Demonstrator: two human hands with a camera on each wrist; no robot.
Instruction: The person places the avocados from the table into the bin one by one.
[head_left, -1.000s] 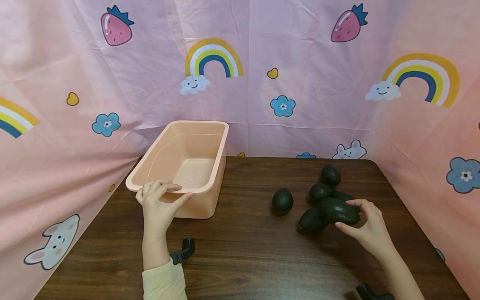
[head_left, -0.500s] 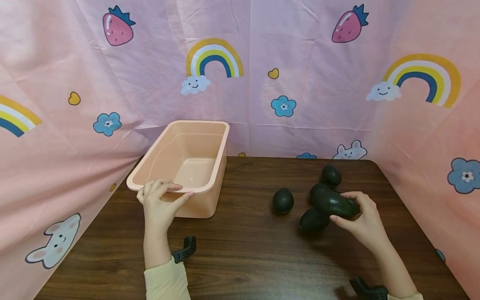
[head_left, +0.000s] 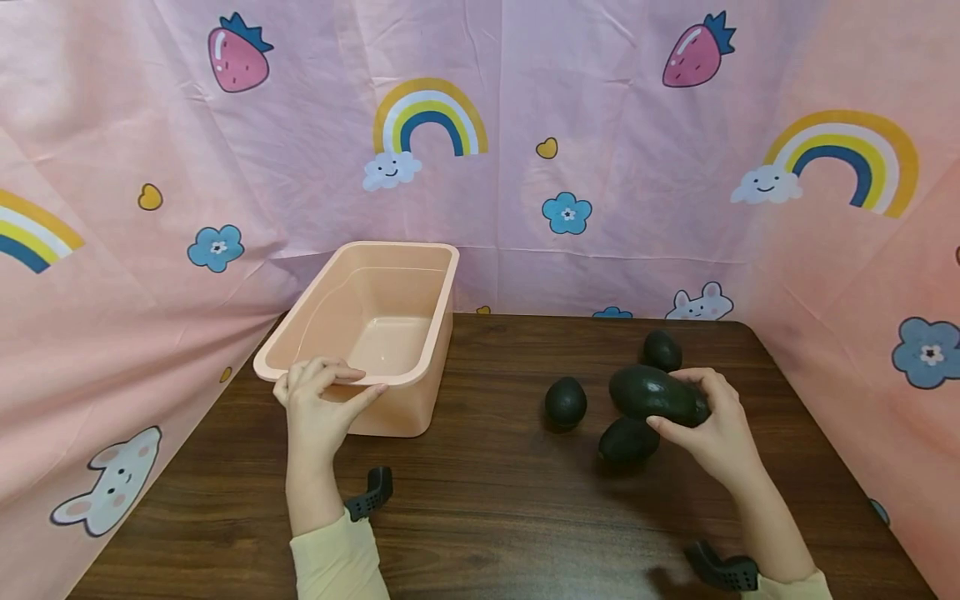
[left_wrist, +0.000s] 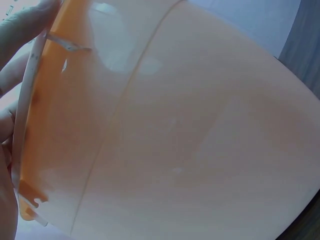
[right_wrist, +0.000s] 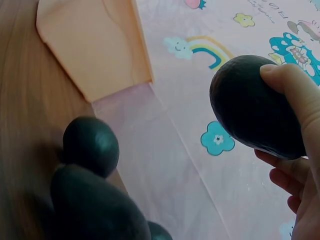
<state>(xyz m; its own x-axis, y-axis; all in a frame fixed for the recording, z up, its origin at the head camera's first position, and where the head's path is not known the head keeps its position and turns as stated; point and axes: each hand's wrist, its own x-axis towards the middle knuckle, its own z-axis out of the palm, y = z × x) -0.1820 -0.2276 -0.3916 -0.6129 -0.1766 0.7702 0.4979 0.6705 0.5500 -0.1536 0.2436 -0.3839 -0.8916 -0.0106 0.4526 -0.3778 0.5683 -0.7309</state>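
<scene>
Avocado sits lifted off the tabletop in our right hand, fingers curled round it, above the other avocados; our left hand grips the near rim of the tub

From the left wrist we see fingers clamped on the tub's edge

From the right wrist, thumb and fingers wrap the avocado, two more lying below

Fills nearly the whole view — peach plastic bin wall, seen close. Fingers curled over its rim at the left edge — dark strip at far right.
</scene>
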